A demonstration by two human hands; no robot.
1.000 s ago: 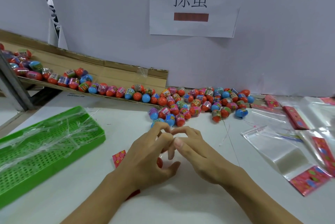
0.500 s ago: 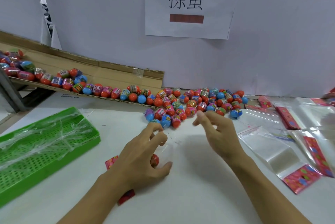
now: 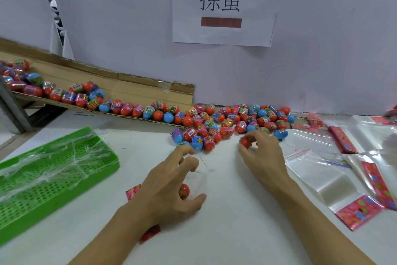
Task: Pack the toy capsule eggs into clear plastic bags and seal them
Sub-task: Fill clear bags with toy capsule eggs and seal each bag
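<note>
The right hand reaches to the near edge of the egg pile and its fingertips are curled around one red capsule egg, which it pinches at the counter surface. The left hand rests lower on the white counter; its fingers are bent and they hold the clear plastic bag, which is hard to see because it is transparent. Under this hand a red egg shows, inside the bag as far as I can tell. A pink printed header card comes out at the left side of the hand, and another red piece lies under the wrist.

Just behind both hands is the pile of eggs, red, blue and pink ones with printed bands, lying loose on the counter against the wall. To the left, more eggs sit in a row on a tilted cardboard chute which comes down to the pile.

On the left side of the counter stands a green perforated tray with thin clear strips lying in it. On the right side several empty clear bags with pink headers are spread flat. On the wall above hangs a white paper sign with two printed characters and a brown bar.
</note>
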